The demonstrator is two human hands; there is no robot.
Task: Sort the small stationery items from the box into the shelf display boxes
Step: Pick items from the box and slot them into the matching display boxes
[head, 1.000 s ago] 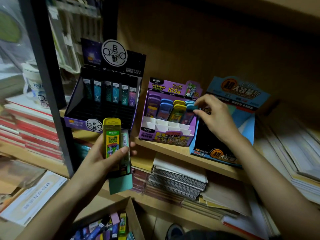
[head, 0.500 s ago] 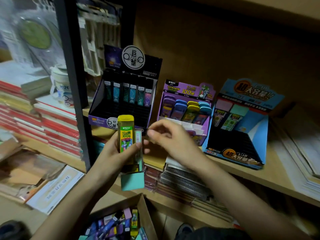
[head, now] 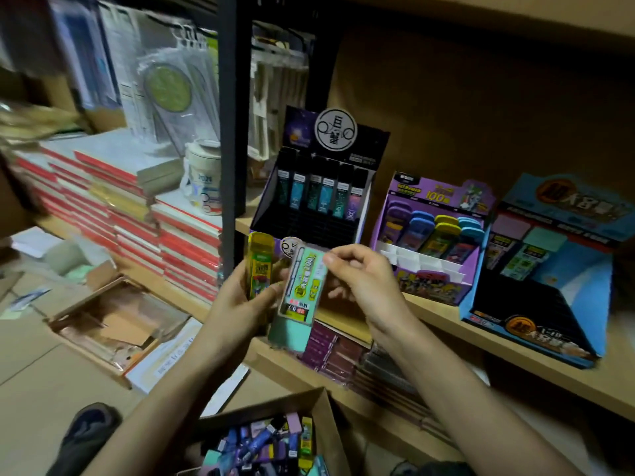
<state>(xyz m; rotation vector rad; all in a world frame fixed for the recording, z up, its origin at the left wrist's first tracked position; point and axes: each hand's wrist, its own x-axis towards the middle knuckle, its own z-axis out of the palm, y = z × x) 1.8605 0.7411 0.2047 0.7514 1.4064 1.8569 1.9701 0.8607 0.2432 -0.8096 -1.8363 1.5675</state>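
- Progress from the head view: sorting looks early. The brown cardboard box point(head: 261, 405) at the bottom edge holds a heap of small cases.
- Left hand point(head: 237, 300) grips a slim yellow plastic lead case point(head: 260, 266) upright. Right hand point(head: 360, 283) pinches the top edge of a flat mint-green labelled case point(head: 302, 283), which is held in front of the shelf.
- Blue tiered display box point(head: 584, 280) shows only two cases in its back row; I judge the mint one belongs there.
- Purple display box point(head: 433, 286) has four coloured cases, and its white front dividers are bare. Black display box point(head: 323, 214) holds six dark tubes.
- Nearby are a black upright post point(head: 230, 132) and red-edged notebook stacks point(head: 137, 207). Nothing blocks the reach to the displays.
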